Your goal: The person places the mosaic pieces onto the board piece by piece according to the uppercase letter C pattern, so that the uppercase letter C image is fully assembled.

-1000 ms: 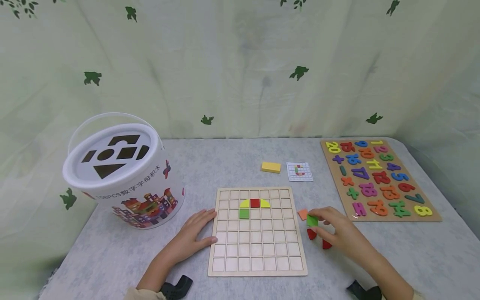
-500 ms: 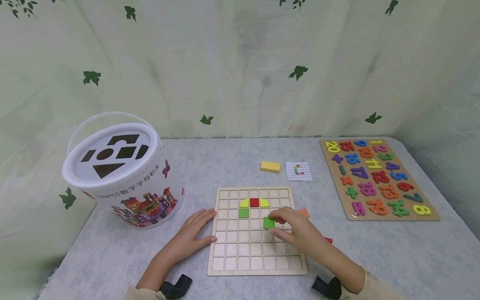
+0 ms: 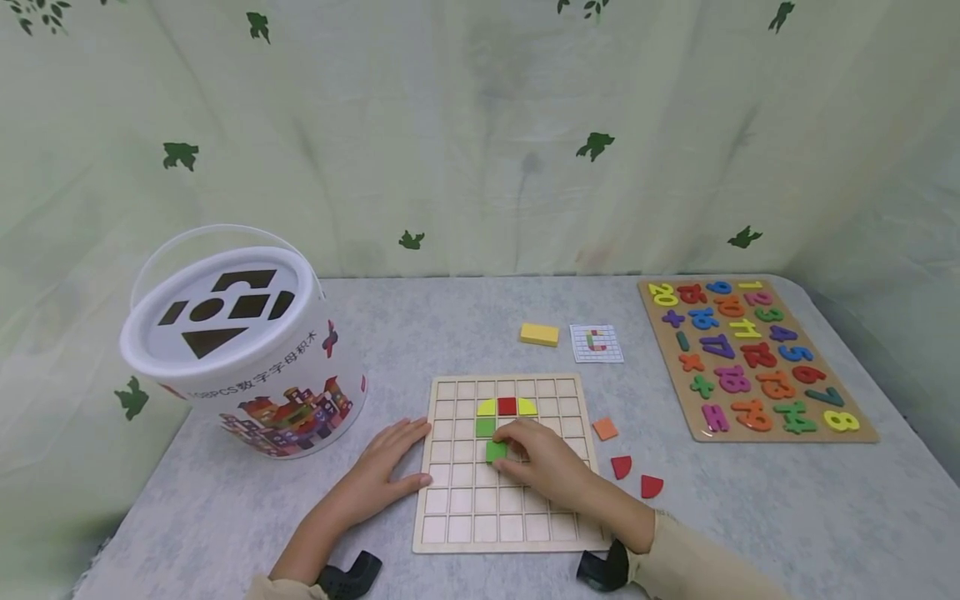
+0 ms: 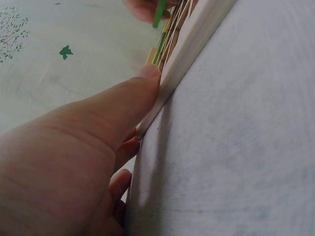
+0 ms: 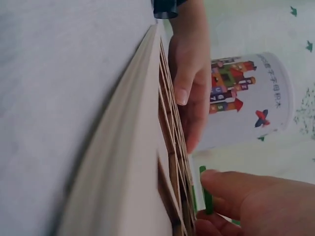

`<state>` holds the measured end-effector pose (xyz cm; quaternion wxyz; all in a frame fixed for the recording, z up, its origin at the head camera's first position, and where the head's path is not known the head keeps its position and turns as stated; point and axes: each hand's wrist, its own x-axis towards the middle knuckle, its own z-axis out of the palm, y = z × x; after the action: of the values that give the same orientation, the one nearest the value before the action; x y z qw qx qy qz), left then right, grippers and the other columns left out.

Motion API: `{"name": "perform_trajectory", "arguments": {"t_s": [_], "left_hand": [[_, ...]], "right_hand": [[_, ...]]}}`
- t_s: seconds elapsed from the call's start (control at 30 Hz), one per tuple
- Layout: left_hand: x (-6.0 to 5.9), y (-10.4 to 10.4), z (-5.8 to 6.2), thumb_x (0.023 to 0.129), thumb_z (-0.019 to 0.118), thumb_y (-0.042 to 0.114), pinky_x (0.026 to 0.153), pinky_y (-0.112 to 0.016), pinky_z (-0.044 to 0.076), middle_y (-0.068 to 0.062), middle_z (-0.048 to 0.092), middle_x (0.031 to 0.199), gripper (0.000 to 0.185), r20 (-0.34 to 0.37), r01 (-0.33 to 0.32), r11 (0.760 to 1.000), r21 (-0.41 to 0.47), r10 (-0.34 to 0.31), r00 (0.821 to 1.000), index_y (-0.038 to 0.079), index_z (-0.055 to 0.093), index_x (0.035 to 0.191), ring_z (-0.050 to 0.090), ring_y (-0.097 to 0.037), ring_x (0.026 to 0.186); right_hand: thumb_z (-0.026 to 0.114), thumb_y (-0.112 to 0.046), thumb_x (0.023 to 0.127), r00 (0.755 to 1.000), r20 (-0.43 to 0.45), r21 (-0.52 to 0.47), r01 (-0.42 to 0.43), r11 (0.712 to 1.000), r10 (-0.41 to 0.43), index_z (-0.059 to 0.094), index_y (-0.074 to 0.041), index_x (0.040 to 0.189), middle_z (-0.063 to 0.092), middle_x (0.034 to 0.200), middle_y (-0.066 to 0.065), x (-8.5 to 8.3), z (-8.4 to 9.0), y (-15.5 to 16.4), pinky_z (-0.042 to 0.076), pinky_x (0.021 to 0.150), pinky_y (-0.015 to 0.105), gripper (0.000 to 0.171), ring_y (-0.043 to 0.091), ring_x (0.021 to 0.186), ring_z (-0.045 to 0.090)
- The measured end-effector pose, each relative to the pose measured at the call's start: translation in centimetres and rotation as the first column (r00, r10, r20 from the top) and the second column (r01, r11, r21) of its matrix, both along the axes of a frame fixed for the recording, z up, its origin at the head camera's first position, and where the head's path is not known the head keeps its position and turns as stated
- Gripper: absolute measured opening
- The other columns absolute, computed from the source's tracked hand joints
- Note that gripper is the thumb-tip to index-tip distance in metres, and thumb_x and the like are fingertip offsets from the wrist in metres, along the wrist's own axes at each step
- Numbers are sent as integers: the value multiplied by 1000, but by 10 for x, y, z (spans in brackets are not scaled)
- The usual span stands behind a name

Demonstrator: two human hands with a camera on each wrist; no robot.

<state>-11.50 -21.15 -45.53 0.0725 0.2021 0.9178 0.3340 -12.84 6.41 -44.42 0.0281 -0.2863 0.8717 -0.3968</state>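
My right hand pinches a green square tile between thumb and fingers, close over the wooden grid board. In the right wrist view that green tile stands edge-on above the board's slats. Just beyond it a second green square lies in a cell. Above that one, a red square sits between two yellow rounded pieces. At the board's left edge rests my left hand, fingers extended, its thumb touching the rim in the left wrist view.
Right of the board lie an orange square and two red quarter-round pieces. Behind are a yellow block and a small pattern card. A white bucket stands left; a number puzzle board lies right.
My right hand has carried the green tile leftward from beside the board to over its middle, uncovering the orange and red pieces. The left hand stays at the board's edge.
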Motion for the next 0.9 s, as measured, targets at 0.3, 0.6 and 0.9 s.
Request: {"name": "perform_trajectory", "arguments": {"t_s": [0.3, 0.6, 0.9], "left_hand": [[-1, 0, -1, 80, 63, 46, 104, -50, 14, 0, 30, 143, 72, 1, 2, 1000, 5, -2, 1000, 18, 35, 140, 16, -24, 133], [0, 0, 0, 80, 62, 47, 104, -51, 15, 0, 30, 143, 72, -5, -4, 1000, -2, 4, 1000, 18, 36, 139, 16, -24, 133], [-1, 0, -1, 80, 62, 47, 104, -50, 14, 1, 30, 143, 71, -7, 0, 1000, 10, 0, 1000, 18, 36, 139, 16, -23, 133]], "right_hand": [[67, -25, 82, 1000, -25, 27, 4, 1000, -3, 62, -15, 106, 50, 98, -7, -4, -6, -4, 41, 65, 20, 26, 7, 76, 45], [65, -23, 84, 998, -61, 79, 10, 997, -5, 64, -17, 107, 48, 96, -6, -4, -8, -8, 40, 60, 19, 23, 7, 72, 44], [64, -24, 85, 999, 0, 113, -44, 993, 45, 59, -17, 116, 47, 103, -6, -1, 1, -2, 40, 59, 19, 32, 6, 66, 42]]}}
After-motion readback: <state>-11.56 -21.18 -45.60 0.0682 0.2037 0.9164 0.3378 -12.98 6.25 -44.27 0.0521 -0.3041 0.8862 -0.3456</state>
